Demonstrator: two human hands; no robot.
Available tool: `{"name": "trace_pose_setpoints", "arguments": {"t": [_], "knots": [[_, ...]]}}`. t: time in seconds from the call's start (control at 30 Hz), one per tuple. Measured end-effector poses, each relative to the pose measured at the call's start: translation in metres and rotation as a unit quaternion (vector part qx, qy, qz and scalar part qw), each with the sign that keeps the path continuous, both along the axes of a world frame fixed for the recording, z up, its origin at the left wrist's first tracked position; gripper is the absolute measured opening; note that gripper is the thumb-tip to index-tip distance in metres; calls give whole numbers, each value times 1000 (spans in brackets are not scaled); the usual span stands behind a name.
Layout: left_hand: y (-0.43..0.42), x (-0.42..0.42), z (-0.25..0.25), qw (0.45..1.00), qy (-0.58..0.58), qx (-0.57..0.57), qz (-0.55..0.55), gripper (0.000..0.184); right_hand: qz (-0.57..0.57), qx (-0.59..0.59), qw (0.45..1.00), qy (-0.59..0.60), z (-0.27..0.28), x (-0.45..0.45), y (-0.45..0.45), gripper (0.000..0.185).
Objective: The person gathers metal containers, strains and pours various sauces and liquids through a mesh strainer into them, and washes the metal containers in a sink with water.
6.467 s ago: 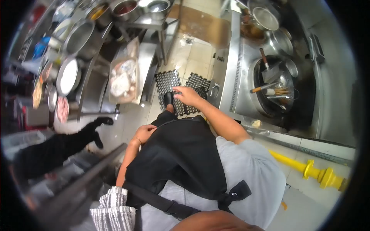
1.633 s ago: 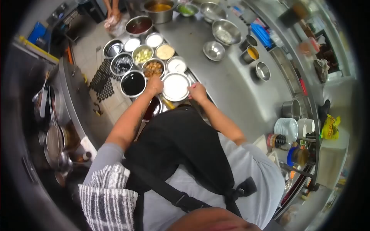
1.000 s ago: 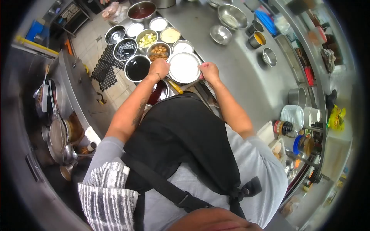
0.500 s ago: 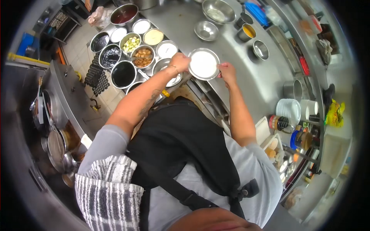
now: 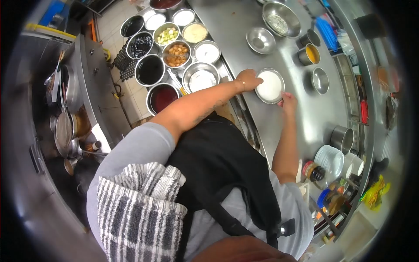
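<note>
So we've got a two-handed hold going, and we'd call this the carry-and-set-down part. Our left hand (image 5: 247, 81) has its fingers clamped on the near-left rim of the white-filled bowl (image 5: 281, 76), thumb up at the edge, and our right hand (image 5: 288, 103) has its fingers pinched on the lower-right rim. The bowl is over the metal surface (image 5: 279, 131), but we honestly can't tell if its base is touching yet. To us, the next move calls for a level, even grip from both sides and no bumping, since the white stuff could slop. We'd also mind the left forearm (image 5: 205, 102), which stretches across close to the pots.

Those pots sit bunched just left of the surface's edge: dark red liquid (image 5: 164, 98) nearest, a metal pot with white in the bottom (image 5: 193, 70) beside it, then brown chunks (image 5: 178, 55) and pale green bits (image 5: 167, 36) further out.

On the surface to our right there's a stack of white plates (image 5: 329, 160), and past the bowl sit a small metal bowl (image 5: 252, 37), a cup of orange-yellow stuff (image 5: 304, 56) and a wider bowl (image 5: 290, 17).

Roomwise, it's a pretty packed kitchen: strainer (image 5: 63, 129) and other tools over on the left, tiled floor (image 5: 139, 101) with a black mat (image 5: 122, 67) between, yellow pipe (image 5: 52, 36) way back.
</note>
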State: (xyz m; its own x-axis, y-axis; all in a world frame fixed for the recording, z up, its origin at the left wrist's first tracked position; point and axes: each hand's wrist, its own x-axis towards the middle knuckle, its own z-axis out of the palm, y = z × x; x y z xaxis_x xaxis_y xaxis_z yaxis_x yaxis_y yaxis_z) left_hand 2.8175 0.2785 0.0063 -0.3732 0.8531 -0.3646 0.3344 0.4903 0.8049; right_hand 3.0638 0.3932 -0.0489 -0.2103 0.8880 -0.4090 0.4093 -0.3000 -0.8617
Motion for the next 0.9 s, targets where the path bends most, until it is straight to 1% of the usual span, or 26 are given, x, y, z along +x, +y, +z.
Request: {"name": "trace_pose_setpoints", "arguments": {"t": [0.03,0.07,0.1,0.13,0.17,0.2,0.23,0.27,0.3,0.33,0.4,0.43,0.5,0.53,0.6,0.63,0.7,0.73,0.77,0.8,0.83,0.87,0.9], "knots": [[-10,-10,13,999,-9,22,-36,43,4,-2,1000,-1,1,4,3,19],[-25,-19,27,996,-20,42,-72,37,8,127,987,-96,2,10,4,17],[-44,-30,37,995,42,82,-34,32,13,254,949,-187,5,17,6,15],[-64,-45,43,987,106,123,4,29,-12,268,958,-105,30,15,5,15],[-83,-65,32,969,185,156,44,28,-36,277,960,-23,69,9,-6,15],[-111,-85,51,962,221,153,55,24,-60,241,960,130,104,3,-16,16],[-132,-106,45,938,323,100,80,20,-85,198,935,281,141,-5,-29,17],[-150,-122,43,922,378,21,77,18,15,205,887,413,188,-11,-49,25],[-167,-133,38,918,384,-56,84,21,140,245,814,508,235,-25,-70,32],[-181,-144,20,914,382,-110,77,27,181,173,765,594,268,-25,-80,40],[-194,-147,10,916,348,-189,73,30,268,103,641,712,326,-38,-112,25],[-196,-146,1,915,347,-189,79,30,313,57,575,754,354,-44,-128,20],[-200,-144,-13,930,306,-187,86,31,369,9,509,778,372,-54,-135,21],[-201,-144,-16,929,306,-184,95,31,387,-16,482,786,379,-63,-141,19],[-202,-133,-16,930,326,-143,97,28,418,-68,429,798,391,-82,-158,17],[-205,-122,-16,933,313,-94,151,23,432,-94,403,801,396,-89,-165,16],[-209,-105,-6,935,295,-69,183,19,448,-124,376,802,408,-89,-169,16],[-215,-99,-3,937,277,-45,209,17,494,-176,426,737,416,-83,-163,16],[-222,-95,-5,933,282,-9,225,16,519,-201,448,700,416,-80,-171,16],[-229,-92,0,931,282,-7,231,16,542,-226,467,661,416,-78,-178,16],[-239,-89,8,928,260,41,265,16,480,-161,442,741,405,-78,-200,14],[-248,-86,14,920,237,89,298,16,449,-128,424,776,405,-81,-214,13],[-261,-89,17,914,224,107,320,18,416,-96,404,809,406,-84,-229,11]]}}
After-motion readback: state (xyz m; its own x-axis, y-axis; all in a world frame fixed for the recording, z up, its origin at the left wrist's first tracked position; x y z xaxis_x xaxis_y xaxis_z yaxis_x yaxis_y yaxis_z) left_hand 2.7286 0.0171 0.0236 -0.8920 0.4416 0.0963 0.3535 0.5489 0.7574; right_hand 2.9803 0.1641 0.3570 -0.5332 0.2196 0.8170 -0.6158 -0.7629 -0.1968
